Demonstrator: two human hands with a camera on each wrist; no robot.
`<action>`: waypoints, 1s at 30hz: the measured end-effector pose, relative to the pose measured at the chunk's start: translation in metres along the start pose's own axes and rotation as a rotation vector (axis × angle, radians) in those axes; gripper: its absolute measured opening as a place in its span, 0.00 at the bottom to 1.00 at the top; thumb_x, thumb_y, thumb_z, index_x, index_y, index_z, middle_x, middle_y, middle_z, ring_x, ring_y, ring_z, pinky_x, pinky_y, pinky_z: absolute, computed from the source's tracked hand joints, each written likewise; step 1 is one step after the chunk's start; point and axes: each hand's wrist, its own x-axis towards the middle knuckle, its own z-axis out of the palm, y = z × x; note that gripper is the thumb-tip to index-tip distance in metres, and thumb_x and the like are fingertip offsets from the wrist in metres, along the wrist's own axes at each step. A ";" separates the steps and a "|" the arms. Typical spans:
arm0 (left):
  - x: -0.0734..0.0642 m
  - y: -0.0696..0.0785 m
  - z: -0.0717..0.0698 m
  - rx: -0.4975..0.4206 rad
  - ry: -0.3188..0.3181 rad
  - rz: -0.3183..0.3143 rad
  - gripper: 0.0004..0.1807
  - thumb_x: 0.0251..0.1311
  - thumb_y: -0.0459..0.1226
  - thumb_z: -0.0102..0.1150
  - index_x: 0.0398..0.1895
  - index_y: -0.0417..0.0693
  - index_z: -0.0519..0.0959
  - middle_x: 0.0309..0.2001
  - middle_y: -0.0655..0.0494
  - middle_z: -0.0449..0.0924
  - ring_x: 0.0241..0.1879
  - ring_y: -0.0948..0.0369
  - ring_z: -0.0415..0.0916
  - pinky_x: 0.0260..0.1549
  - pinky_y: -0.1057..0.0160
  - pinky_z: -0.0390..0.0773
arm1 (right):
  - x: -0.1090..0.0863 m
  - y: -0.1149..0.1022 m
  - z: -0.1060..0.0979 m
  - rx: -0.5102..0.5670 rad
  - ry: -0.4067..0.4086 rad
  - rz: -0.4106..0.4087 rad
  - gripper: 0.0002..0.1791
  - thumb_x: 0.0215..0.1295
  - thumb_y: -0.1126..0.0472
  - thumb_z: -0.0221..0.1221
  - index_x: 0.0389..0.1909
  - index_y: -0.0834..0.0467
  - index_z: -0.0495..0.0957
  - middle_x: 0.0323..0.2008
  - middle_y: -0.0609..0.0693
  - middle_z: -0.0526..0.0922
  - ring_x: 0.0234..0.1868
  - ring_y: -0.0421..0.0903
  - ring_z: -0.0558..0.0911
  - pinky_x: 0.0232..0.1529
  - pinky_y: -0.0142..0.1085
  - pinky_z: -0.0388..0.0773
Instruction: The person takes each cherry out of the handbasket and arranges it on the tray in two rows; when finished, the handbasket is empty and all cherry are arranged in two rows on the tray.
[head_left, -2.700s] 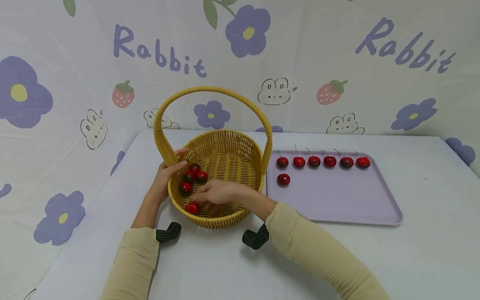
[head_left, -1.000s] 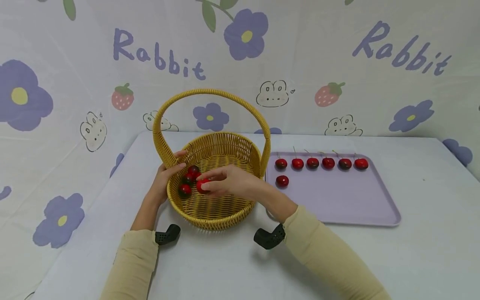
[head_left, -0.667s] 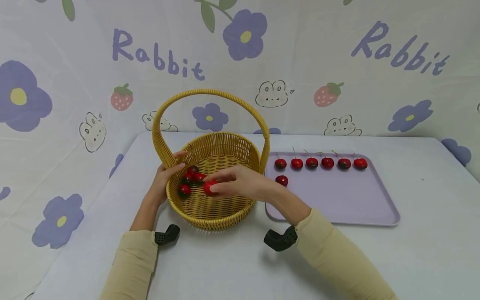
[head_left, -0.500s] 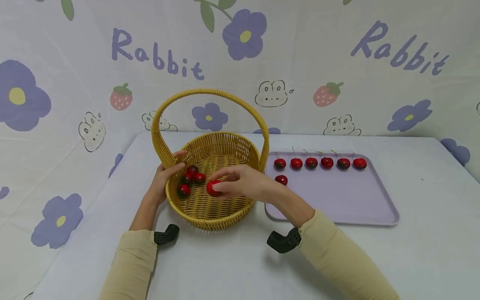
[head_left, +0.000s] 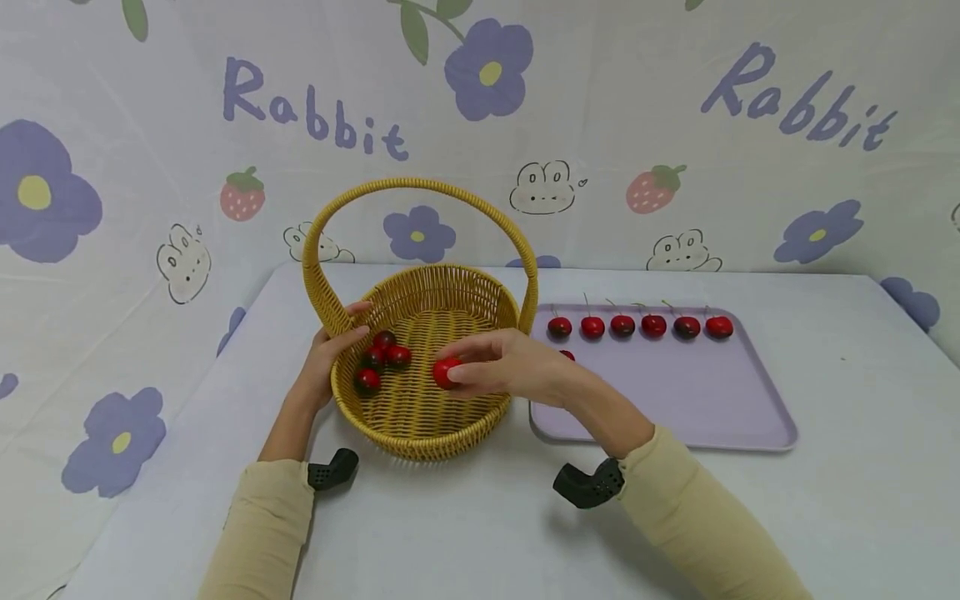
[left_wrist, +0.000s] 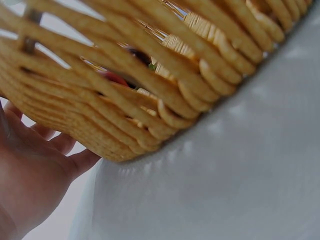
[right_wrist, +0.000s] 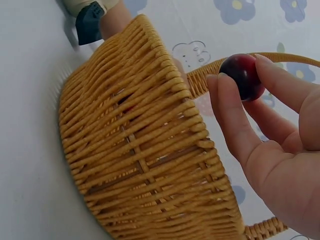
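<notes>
A glossy red cherry point(head_left: 446, 373), dark on the side seen in the right wrist view, is pinched between the thumb and fingers of my right hand point(head_left: 517, 367). It is held up over the right half of the yellow wicker basket point(head_left: 431, 450). My left hand point(head_left: 318, 362) holds the basket's left side by the foot of its arched handle. In the left wrist view, the fingers point(left_wrist: 82, 161) lie against the outer weave. Several red and dark cherries point(head_left: 398, 357) lie together inside, on the left of the basket.
Right of the basket lies a lilac tray point(head_left: 675, 408). Along its far edge runs a row of several stemmed cherries point(head_left: 653, 326). Another cherry point(head_left: 567, 356) below the row's left end is mostly hidden by my right hand. A patterned cloth point(head_left: 592, 100) hangs behind the white table.
My right hand has picked a cherry from the basket's front left, lifted it and carried it rightward. It now covers most of the tray's lower cherry. The left hand and basket stay put.
</notes>
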 end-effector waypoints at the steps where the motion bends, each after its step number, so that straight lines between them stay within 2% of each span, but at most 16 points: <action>1: 0.000 0.000 0.000 -0.001 0.000 0.001 0.24 0.67 0.33 0.49 0.66 0.39 0.64 0.65 0.47 0.60 0.64 0.52 0.59 0.65 0.54 0.54 | -0.002 0.000 -0.001 -0.005 0.004 -0.002 0.21 0.65 0.64 0.60 0.59 0.62 0.74 0.51 0.58 0.78 0.51 0.55 0.79 0.54 0.43 0.73; 9: 0.000 0.001 0.000 0.010 0.003 0.001 0.24 0.66 0.34 0.48 0.65 0.39 0.64 0.65 0.46 0.59 0.64 0.52 0.58 0.65 0.55 0.54 | -0.023 0.000 -0.012 -0.062 0.044 -0.015 0.20 0.63 0.61 0.62 0.56 0.61 0.75 0.51 0.59 0.77 0.52 0.57 0.78 0.54 0.42 0.73; 16: 0.000 0.001 0.001 0.018 0.003 0.002 0.24 0.66 0.34 0.48 0.65 0.39 0.64 0.66 0.45 0.58 0.65 0.51 0.57 0.65 0.54 0.53 | -0.047 -0.001 -0.020 -0.223 0.098 -0.001 0.21 0.63 0.54 0.62 0.56 0.55 0.76 0.49 0.54 0.79 0.47 0.55 0.80 0.54 0.46 0.72; 21: 0.000 0.002 0.002 0.024 0.009 0.000 0.25 0.66 0.34 0.48 0.66 0.39 0.63 0.66 0.45 0.59 0.65 0.51 0.58 0.65 0.54 0.53 | -0.065 -0.001 -0.027 -0.257 0.116 0.013 0.23 0.63 0.53 0.62 0.57 0.55 0.76 0.47 0.54 0.79 0.46 0.58 0.80 0.53 0.50 0.72; 30: -0.001 0.002 0.002 0.031 0.013 -0.007 0.25 0.67 0.34 0.48 0.67 0.38 0.62 0.66 0.44 0.58 0.64 0.51 0.58 0.65 0.53 0.52 | -0.086 0.025 -0.050 -0.305 0.153 0.086 0.24 0.62 0.52 0.63 0.57 0.57 0.75 0.49 0.55 0.78 0.45 0.52 0.80 0.50 0.41 0.75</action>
